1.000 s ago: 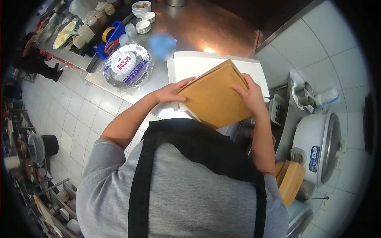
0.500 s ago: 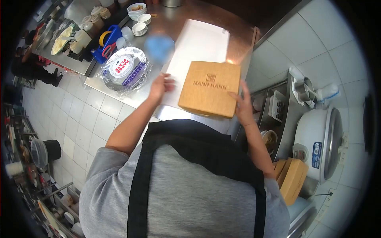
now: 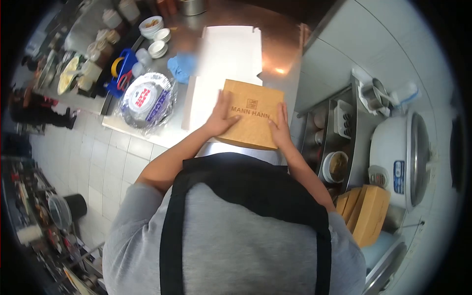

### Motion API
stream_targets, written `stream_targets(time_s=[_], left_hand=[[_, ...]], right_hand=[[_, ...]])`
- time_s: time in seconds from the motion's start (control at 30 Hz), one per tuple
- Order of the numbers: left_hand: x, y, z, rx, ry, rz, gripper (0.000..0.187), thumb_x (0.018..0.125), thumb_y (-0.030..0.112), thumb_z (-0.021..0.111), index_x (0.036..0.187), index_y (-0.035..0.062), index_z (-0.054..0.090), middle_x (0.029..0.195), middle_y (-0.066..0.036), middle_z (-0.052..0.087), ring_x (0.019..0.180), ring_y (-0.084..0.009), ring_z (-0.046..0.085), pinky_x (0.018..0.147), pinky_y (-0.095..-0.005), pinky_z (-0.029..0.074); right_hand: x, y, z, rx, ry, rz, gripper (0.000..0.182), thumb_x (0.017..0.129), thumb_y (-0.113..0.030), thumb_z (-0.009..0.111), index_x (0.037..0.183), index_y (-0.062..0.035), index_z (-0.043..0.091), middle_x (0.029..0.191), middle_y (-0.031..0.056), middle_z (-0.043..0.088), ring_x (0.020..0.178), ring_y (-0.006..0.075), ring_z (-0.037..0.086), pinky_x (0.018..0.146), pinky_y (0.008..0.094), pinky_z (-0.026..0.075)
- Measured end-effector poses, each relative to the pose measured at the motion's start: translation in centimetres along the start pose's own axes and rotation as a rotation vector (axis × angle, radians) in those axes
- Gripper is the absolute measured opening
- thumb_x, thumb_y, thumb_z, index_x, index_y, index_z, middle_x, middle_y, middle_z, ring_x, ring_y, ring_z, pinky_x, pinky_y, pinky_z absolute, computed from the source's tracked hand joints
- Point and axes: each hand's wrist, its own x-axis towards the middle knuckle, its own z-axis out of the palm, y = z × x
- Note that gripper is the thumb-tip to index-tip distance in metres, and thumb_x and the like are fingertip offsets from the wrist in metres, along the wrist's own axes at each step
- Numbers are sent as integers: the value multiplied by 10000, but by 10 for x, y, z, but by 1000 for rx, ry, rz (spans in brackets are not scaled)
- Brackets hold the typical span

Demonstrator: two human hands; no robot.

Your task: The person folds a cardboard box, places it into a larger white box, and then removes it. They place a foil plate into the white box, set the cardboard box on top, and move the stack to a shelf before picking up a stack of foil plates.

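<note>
A brown cardboard box (image 3: 251,130) printed "MANN HANN" sits shut at the front edge of the counter, over the near end of a white board or sheet (image 3: 231,49). My left hand (image 3: 222,118) lies on the box's left side, its thumb across the top and its fingers apart. Along the right side rests my right hand (image 3: 280,127), its thumb on the lid near the edge. Both palms press against the box from opposite sides. Left of the white sheet is a crumpled blue cloth or glove (image 3: 182,67).
Wrapped paper plates (image 3: 146,101) lie left, beside a blue caddy (image 3: 122,73) with scissors and tape. Small white bowls (image 3: 157,48) stand behind. A shelf unit, a large cooker (image 3: 393,152) and more brown boxes (image 3: 369,216) are at right. Another person (image 3: 39,109) stands far left.
My left hand has come from beside the box onto its left side. The blue item, a blur in the air earlier, now lies on the counter. The view has shifted a little.
</note>
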Motion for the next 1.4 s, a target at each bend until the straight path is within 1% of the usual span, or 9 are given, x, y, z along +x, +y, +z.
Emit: stream_targets(time_s=[0.1, 0.23, 0.37, 0.53, 0.7, 0.8, 1.03, 1.27, 1.4], left_hand=[[7, 31, -50, -1150, 28, -591, 977, 895, 128, 653, 1539, 219, -76, 1393, -248, 443, 1223, -307, 512, 993, -459, 454], [36, 46, -81, -1130, -45, -496, 632, 916, 304, 648, 1407, 93, 310, 1226, -119, 576, 1114, -255, 565, 970, -412, 450], [31, 91, -80, -1034, 8, -456, 525, 976, 244, 559, 1397, 33, 328, 1281, -143, 533, 1166, -251, 548, 972, -373, 466], [-31, 56, -53, -574, -72, -394, 617, 1022, 409, 429, 1423, -34, 277, 1326, -191, 484, 1201, -254, 492, 1015, -351, 392], [-57, 57, -44, -826, -300, -322, 683, 1008, 518, 352, 1401, -39, 303, 1377, -163, 438, 1265, -240, 421, 1052, -373, 344], [-52, 55, -51, -851, -479, -140, 740, 989, 590, 319, 1385, -34, 320, 1398, -144, 418, 1301, -232, 384, 1071, -388, 317], [-40, 49, -65, 371, -463, 246, 980, 674, 205, 834, 1490, 143, 294, 1516, -205, 293, 1409, -428, 247, 1072, -592, 279], [-43, 18, -34, 388, -522, 322, 782, 675, 255, 834, 1380, 225, 496, 1555, -174, 248, 1420, -428, 232, 1072, -615, 262], [-33, 35, -38, 384, -546, 335, 687, 710, 378, 800, 1332, 230, 548, 1505, -122, 372, 1378, -362, 340, 1053, -551, 327]], right_hand=[[4, -37, -26, 563, 26, 301, 931, 866, -90, 674, 1526, -65, 19, 1449, 244, 352, 1288, 326, 447, 1016, 387, 437], [32, -105, -53, 1084, 70, 499, 1052, 841, -143, 743, 1521, -92, -58, 1249, 219, 536, 1077, 311, 598, 849, 419, 544], [25, -83, -42, 1077, 53, 432, 545, 805, -159, 779, 1264, 0, 531, 1082, 115, 652, 984, 207, 631, 797, 370, 547], [-56, -89, -29, 803, 74, 449, 511, 812, -180, 774, 1245, -5, 566, 1159, 113, 643, 1059, 175, 600, 914, 340, 484], [-102, -78, -35, 688, -31, 429, 627, 824, -176, 756, 1350, 1, 464, 1241, 106, 589, 1161, 184, 535, 1007, 362, 419], [-108, -106, -82, 583, 345, 451, 763, 839, -142, 728, 1461, -51, 297, 1309, 83, 528, 1153, 176, 532, 991, 358, 434], [-216, -246, -270, 248, 1180, 263, 740, 861, -170, 608, 1502, -163, 239, 1411, 123, 390, 1246, 272, 456, 1001, 428, 434], [-326, -214, -298, 51, 1516, 665, 733, 905, -374, 592, 1505, -140, 242, 1347, 140, 502, 1126, 280, 562, 767, 406, 499], [-442, -115, -359, -839, 1423, 752, 661, 904, -433, 619, 1404, -40, 442, 1345, 227, 513, 1083, 340, 574, 929, 440, 459]])
